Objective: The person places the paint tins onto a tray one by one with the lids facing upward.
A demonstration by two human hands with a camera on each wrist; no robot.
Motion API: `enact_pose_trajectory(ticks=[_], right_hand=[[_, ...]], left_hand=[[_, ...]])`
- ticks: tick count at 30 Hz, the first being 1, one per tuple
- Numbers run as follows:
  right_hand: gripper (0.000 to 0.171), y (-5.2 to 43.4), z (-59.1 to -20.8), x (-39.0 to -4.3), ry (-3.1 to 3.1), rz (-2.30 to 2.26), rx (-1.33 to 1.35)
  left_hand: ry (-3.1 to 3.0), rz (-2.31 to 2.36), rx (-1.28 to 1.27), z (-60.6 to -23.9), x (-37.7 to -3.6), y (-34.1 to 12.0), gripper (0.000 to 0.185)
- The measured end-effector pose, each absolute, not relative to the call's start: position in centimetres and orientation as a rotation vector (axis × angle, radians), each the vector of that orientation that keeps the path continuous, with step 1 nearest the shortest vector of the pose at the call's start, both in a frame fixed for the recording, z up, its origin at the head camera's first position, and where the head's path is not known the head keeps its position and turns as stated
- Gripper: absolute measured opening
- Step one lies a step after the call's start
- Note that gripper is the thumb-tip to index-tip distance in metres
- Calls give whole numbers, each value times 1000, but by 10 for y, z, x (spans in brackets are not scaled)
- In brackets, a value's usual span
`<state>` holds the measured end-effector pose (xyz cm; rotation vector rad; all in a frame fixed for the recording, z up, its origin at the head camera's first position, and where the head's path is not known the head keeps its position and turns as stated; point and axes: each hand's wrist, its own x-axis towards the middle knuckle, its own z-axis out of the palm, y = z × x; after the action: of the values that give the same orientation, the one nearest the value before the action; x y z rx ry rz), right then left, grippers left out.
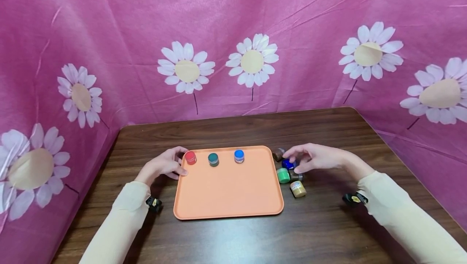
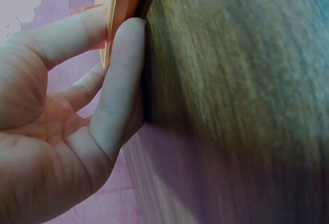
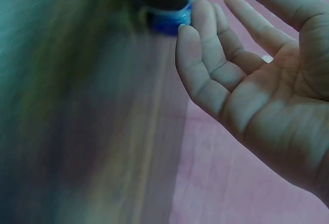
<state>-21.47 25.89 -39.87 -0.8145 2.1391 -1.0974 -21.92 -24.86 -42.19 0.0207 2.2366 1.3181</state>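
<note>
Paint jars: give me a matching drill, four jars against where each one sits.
Jars:
1. red jar
2. light blue jar
3. tan jar
4. dark blue jar

Places:
A. on the table, nearest the camera of the loose jars
B. on the orange tray, by the left hand
C. under the right hand
D. rightmost on the tray

Pairs: 1-B, 2-D, 3-A, 4-C

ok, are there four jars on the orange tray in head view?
No, the tray holds three jars in a row: the red jar, the dark green jar and the blue jar.
</note>
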Motion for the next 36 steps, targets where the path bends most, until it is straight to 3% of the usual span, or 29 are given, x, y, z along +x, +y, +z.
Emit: enact_pose_trajectory(ticks=[13,36], right_hand=[[51,290,-423,-198,2117,-1170,-803],[54,280,-435,-203,2178,-1042,-823]], left_hand=[[2233,1318,35,-420,-221,-246,78],[2233,1325,11,-422,-218,-247,79]])
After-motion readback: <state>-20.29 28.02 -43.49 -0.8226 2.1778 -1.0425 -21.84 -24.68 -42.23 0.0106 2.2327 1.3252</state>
